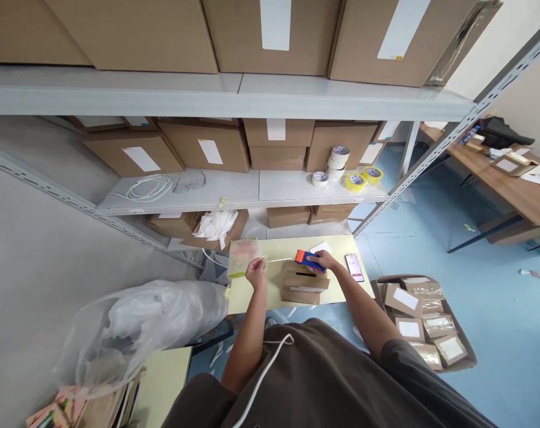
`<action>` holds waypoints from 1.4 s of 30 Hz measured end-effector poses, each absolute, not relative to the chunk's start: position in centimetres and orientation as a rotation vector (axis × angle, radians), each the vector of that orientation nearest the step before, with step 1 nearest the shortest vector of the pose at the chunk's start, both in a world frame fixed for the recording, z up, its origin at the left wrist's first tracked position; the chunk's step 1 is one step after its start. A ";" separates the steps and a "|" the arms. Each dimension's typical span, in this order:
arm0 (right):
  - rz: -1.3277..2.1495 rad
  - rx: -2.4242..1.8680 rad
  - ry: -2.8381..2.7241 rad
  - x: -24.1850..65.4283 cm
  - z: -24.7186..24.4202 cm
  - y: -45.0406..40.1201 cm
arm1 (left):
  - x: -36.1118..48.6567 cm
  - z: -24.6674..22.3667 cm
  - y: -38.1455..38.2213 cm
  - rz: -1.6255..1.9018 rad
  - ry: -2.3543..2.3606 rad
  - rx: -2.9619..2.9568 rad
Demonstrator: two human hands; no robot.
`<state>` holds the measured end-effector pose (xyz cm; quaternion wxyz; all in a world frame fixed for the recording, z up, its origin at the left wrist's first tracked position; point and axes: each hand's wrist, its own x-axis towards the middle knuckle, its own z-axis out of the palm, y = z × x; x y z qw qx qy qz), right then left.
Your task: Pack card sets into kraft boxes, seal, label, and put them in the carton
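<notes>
Tautly, 2 hands (pixel 256 273) (pixel 325 260) stretch thin tape (pixel 280 260) from a blocky dispenser (pixel 307 260).

We seem to be in a packing room or stockroom: we see a metal rack (pixel 198 102) loaded with cardboard boxes (pixel 154 35), rolls of tape (pixel 340 157) along one shelf, a worktable (pixel 241 298) with a tape dispenser (pixel 303 257) over a small box (pixel 300 298), and an open carton (pixel 465 345) full of labelled parcels (pixel 438 324).

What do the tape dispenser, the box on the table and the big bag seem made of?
Dispenser: probably smooth plastic, solid blue and orange. Box: matte cardboard, plain brown with flaps. Bag: likely thin plastic film, translucent and wrinkled.
</notes>
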<state>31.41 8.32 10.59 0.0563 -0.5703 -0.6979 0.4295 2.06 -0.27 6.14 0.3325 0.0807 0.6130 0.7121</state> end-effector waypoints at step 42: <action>1.141 -1.982 -2.101 31.8 8.2 2.2 | 2.2 -0.2 -0.9 1.425 2.035 0.399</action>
